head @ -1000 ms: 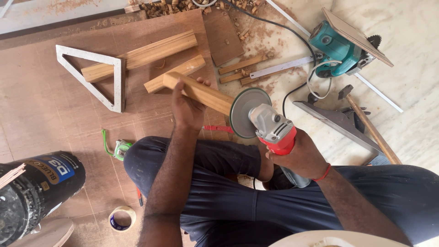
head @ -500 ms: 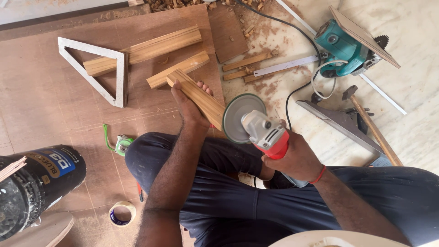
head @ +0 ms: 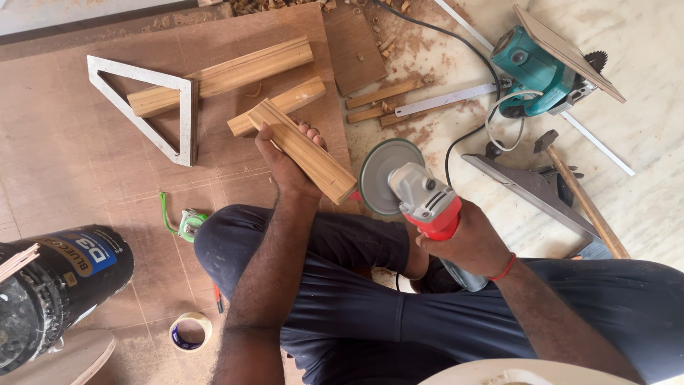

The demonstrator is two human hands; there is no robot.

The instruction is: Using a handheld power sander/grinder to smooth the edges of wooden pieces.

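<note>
Fingers of the left hand [head: 288,160] were wrapped around a grooved wooden moulding piece [head: 303,151], thumb on the near side and fingertips curling over the far edge, lifting it off the plywood sheet [head: 71,178] so that its lower end pointed toward the centre of the frame. That end sat just beside the grey disc of a red angle grinder [head: 420,196], which the right hand [head: 467,239] gripped closed around its body, disc face turned toward the wood; this looked like a way to bring the end grain to the disc while the knee below steadied both arms. Other moulding lengths [head: 221,75] lay at the upper left, one threaded through a white triangular frame [head: 153,107]. A teal circular saw [head: 534,68] and a hammer [head: 581,192] rested at the upper right among shavings, out of the way. A green tape measure [head: 189,222] lay by the knee.
</note>
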